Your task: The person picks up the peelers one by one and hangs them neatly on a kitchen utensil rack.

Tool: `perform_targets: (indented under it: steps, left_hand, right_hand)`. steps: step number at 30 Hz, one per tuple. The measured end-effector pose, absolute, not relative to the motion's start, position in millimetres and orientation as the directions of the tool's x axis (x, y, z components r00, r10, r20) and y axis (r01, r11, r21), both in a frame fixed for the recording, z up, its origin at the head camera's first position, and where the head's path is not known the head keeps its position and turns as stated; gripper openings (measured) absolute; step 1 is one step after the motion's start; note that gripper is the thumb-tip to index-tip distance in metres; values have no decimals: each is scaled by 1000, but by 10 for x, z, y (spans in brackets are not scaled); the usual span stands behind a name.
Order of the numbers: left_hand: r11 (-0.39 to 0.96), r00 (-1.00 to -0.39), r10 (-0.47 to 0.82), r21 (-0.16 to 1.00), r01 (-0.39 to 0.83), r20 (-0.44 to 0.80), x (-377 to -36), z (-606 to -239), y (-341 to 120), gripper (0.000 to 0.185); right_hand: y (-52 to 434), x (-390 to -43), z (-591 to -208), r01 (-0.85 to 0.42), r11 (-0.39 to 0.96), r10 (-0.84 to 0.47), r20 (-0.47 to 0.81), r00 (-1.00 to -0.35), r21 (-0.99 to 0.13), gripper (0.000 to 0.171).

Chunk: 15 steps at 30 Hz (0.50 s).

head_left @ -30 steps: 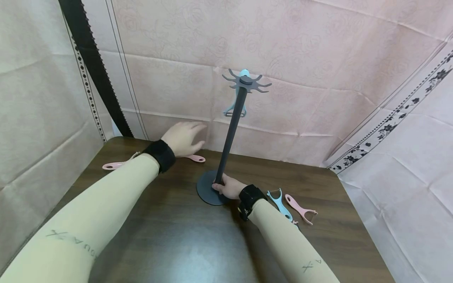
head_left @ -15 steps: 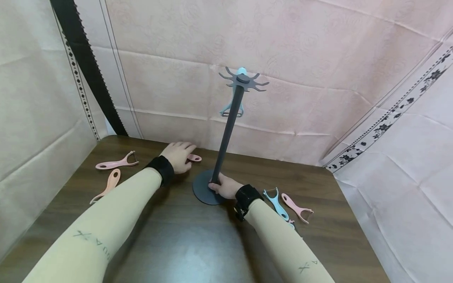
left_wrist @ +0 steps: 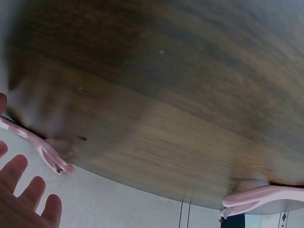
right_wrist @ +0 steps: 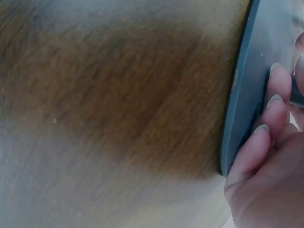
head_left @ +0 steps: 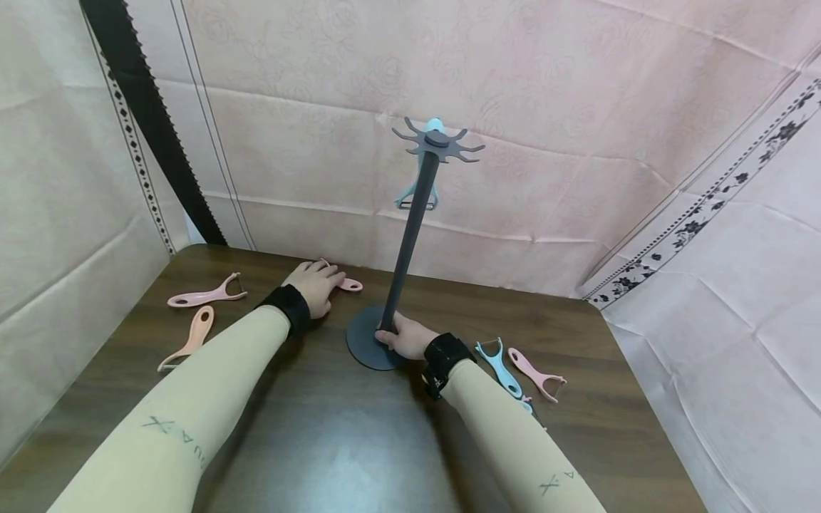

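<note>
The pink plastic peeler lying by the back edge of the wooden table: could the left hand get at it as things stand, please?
Probably yes. The left hand already lies over the pink plastic peeler, fingers spread above its handle, and nothing stands between them; the dark grey stand is off to one side.

Four pink peelers (head_left: 205,294), two blue ones (head_left: 499,367) (one hanging), one stand (head_left: 410,235).

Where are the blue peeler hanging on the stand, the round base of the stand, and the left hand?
hanging blue peeler (head_left: 415,199), head view, its forked blade end.
stand base (head_left: 360,343), head view, bare left part of disc.
left hand (head_left: 316,283), head view, back of hand.
</note>
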<state>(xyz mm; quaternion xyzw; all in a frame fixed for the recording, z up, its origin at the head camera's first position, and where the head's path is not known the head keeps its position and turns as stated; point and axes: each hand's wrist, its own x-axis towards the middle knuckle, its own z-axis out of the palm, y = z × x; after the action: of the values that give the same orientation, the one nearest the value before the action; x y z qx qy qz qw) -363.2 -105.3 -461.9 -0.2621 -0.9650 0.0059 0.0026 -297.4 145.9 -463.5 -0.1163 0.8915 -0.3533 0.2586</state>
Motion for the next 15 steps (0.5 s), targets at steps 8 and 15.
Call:
perform_targets:
  steps: [8,15]
  left_hand:
    - [872,-872,490,-4,490,-15,-3666,-4664,-1089,62]
    - [870,-870,493,-9,493,-13,-3624,-4640,-1076,49]
  right_hand:
    - [1463,-2984,-4654,-27,730,-384,-377,-843,-683,22]
    - [1460,-2998,-4665,-46,740,-389,-372,-843,-671,24]
